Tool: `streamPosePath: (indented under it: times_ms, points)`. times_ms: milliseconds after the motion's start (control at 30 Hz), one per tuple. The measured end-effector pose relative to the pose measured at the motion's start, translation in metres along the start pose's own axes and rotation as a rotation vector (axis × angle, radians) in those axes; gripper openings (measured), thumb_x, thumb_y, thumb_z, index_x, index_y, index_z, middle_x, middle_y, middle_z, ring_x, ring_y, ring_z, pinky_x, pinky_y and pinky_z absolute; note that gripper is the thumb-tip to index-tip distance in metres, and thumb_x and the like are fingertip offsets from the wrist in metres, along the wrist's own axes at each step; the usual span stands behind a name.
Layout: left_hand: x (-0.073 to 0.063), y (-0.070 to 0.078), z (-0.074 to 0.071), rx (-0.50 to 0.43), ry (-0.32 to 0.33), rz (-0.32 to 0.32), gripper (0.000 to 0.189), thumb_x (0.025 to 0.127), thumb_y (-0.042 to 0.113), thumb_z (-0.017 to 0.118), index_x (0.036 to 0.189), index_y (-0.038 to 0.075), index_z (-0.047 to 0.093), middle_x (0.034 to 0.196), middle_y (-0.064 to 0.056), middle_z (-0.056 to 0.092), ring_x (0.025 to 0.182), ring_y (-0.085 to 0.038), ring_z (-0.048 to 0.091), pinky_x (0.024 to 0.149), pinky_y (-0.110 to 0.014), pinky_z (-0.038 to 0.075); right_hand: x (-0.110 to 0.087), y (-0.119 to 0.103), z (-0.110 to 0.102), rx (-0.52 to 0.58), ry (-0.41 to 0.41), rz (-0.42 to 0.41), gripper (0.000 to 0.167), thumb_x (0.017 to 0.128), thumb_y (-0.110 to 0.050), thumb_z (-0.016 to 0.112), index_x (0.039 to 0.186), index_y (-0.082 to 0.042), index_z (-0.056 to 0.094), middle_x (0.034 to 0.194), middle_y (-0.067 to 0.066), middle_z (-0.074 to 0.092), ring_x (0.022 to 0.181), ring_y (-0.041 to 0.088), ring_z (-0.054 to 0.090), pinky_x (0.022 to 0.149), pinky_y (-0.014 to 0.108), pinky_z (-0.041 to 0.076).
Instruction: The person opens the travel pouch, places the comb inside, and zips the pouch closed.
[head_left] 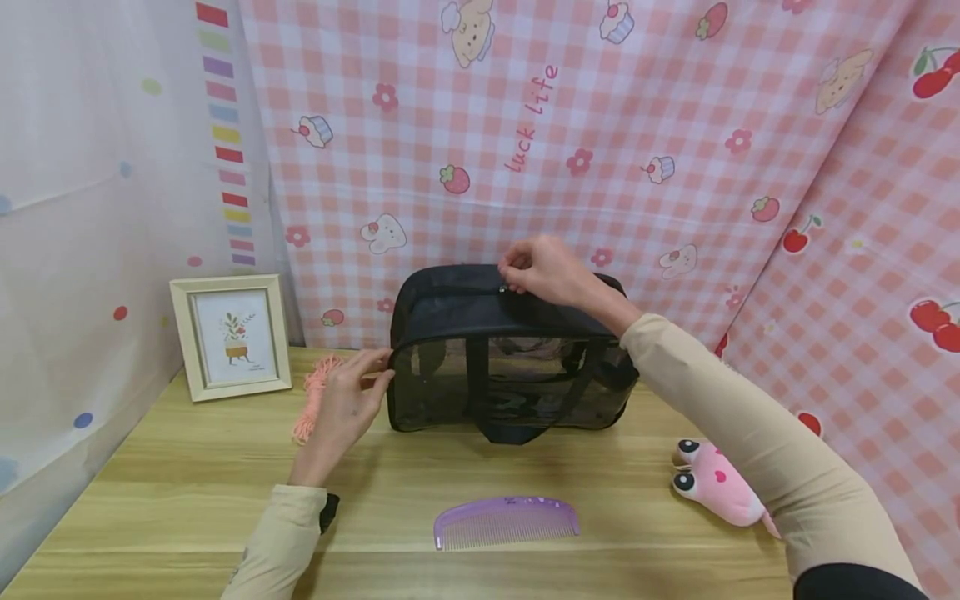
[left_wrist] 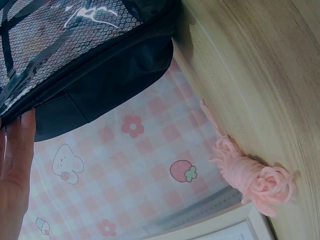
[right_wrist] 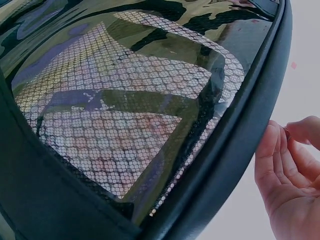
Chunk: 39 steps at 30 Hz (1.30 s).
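A black toiletry bag (head_left: 435, 317) with see-through sides stands upright on the wooden table, its front handle hanging down. My left hand (head_left: 351, 398) holds the bag's left edge near the upper front corner. In the left wrist view, fingertips (left_wrist: 27, 120) meet the dark piping there. On top of the bag, my right hand (head_left: 547, 271) pinches the small zipper pull (head_left: 502, 289) between thumb and fingers. The right wrist view shows that hand beside the bag's dark rim, with mesh visible through the clear panel (right_wrist: 125, 75).
A purple comb (head_left: 506, 521) lies in front of the bag. Behind my left hand is a bundle of pink yarn (head_left: 311, 404), near a cream picture frame (head_left: 231, 337). A pink plush toy (head_left: 720, 483) lies under my right forearm. Patterned cloth (head_left: 480, 125) hangs behind.
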<state>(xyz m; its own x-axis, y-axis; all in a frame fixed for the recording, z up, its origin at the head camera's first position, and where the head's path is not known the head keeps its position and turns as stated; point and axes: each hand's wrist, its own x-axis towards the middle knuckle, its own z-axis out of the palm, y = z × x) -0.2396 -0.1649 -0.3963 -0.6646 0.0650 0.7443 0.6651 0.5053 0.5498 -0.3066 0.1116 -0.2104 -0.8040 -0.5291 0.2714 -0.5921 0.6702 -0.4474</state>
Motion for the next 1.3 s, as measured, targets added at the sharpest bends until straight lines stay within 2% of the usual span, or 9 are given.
streamPosePath:
  times_ms: [400, 733, 1100, 1300]
  points:
    - [0.0, -0.001, -0.001, 0.003, 0.006, 0.004, 0.026, 0.083, -0.007, 0.068, 0.108, 0.001, 0.067, 0.099, -0.013, 0.067, 0.084, -0.022, 0.066, 0.068, -0.03, 0.058, 0.006, -0.013, 0.004, -0.023, -0.009, -0.006, 0.02, 0.095, -0.018, 0.058, 0.097, -0.002, 0.069, 0.079, 0.003, 0.068, 0.068, 0.013, 0.063, 0.063, 0.029, 0.055]
    - [0.0, 0.0, -0.001, 0.003, -0.002, 0.008, 0.026, 0.084, -0.006, 0.068, 0.109, 0.001, 0.067, 0.1, -0.012, 0.067, 0.085, -0.022, 0.066, 0.068, -0.031, 0.058, 0.013, -0.02, 0.01, 0.013, -0.013, -0.01, 0.018, 0.094, -0.014, 0.059, 0.097, 0.0, 0.069, 0.08, 0.005, 0.067, 0.069, 0.015, 0.064, 0.063, 0.029, 0.056]
    - [0.0, -0.001, -0.001, -0.009, 0.001, 0.026, 0.025, 0.083, -0.007, 0.068, 0.107, 0.0, 0.067, 0.099, -0.012, 0.067, 0.084, -0.022, 0.066, 0.067, -0.03, 0.059, 0.019, -0.028, 0.02, 0.038, -0.016, -0.083, 0.018, 0.094, -0.013, 0.059, 0.096, 0.002, 0.069, 0.079, 0.006, 0.067, 0.068, 0.014, 0.064, 0.062, 0.027, 0.056]
    - [0.001, -0.001, -0.002, -0.018, 0.003, 0.018, 0.024, 0.083, -0.008, 0.067, 0.106, 0.0, 0.067, 0.099, -0.012, 0.067, 0.085, -0.022, 0.066, 0.068, -0.03, 0.058, 0.022, -0.031, 0.021, 0.033, -0.033, -0.087, 0.019, 0.095, -0.014, 0.057, 0.097, 0.001, 0.069, 0.079, 0.005, 0.067, 0.068, 0.014, 0.063, 0.063, 0.028, 0.055]
